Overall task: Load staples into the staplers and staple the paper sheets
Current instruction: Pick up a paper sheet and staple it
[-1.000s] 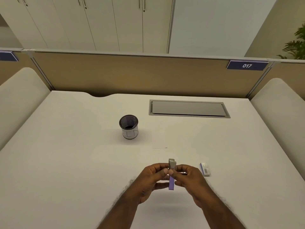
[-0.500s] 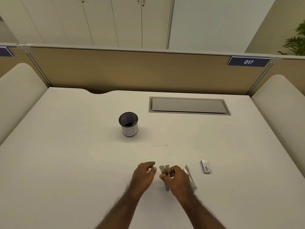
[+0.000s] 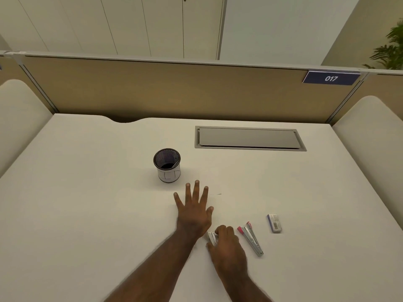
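Fingers of your left hand (image 3: 194,211) spread wide, reaching toward the paper sheet (image 3: 210,184) near the mesh cup (image 3: 167,165). Your right hand (image 3: 225,240) grips a stapler (image 3: 212,237) on the desk (image 3: 87,214); another stapler (image 3: 251,239) lies right of it.

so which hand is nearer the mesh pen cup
Left. The left hand stretches open just short of the mesh pen cup; the right hand sits farther back, gripping a stapler.

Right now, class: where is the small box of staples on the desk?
In the head view, the box of staples lies on the desk's right side, just right of the opened pink stapler and apart from it.
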The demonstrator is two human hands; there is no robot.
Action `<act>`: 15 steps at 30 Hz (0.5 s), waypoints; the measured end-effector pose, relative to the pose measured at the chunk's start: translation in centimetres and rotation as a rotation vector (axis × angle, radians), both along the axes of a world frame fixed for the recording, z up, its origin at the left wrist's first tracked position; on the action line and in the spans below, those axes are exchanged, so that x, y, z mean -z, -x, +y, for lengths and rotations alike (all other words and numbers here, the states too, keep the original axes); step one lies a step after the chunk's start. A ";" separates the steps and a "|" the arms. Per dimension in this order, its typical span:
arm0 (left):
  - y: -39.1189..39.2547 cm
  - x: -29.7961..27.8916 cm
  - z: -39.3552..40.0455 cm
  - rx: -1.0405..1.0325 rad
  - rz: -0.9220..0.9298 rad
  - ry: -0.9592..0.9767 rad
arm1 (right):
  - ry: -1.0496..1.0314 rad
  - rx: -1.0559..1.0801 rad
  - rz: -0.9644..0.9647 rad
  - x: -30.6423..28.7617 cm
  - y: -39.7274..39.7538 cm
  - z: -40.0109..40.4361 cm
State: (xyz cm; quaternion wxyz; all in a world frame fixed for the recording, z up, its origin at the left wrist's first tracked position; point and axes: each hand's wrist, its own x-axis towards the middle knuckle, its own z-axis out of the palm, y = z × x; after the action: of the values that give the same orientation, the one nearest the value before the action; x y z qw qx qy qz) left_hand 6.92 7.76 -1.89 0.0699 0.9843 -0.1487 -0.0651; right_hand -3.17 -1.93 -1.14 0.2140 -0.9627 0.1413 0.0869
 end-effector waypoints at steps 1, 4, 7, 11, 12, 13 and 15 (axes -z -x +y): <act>-0.6 0.2 -0.3 0.011 0.010 -0.009 | 0.024 -0.005 -0.021 0.0 0.0 0.0; -2.6 0.9 -1.2 0.009 0.073 -0.036 | 0.083 -0.022 -0.046 0.8 0.4 0.4; -4.4 1.3 -2.0 0.041 0.093 -0.067 | 0.170 -0.067 -0.075 1.8 0.4 0.7; -5.7 1.7 -2.2 0.019 0.049 -0.090 | 0.219 -0.167 -0.069 2.4 0.4 0.5; -5.8 1.8 -2.2 0.023 0.043 -0.076 | 0.214 -0.170 -0.062 2.5 0.5 0.4; -5.9 1.6 -2.2 0.033 0.031 -0.064 | 0.208 -0.172 -0.042 2.7 0.4 0.4; -6.1 1.7 -2.0 0.061 -0.021 -0.041 | 0.201 -0.171 -0.004 2.8 0.3 0.1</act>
State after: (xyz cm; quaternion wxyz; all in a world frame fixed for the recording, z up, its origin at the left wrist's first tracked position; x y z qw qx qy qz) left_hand 13.01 5.74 -3.61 0.0464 0.9811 -0.1780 -0.0597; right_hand -3.47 -1.83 -3.98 0.1088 -0.9879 0.0662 0.0882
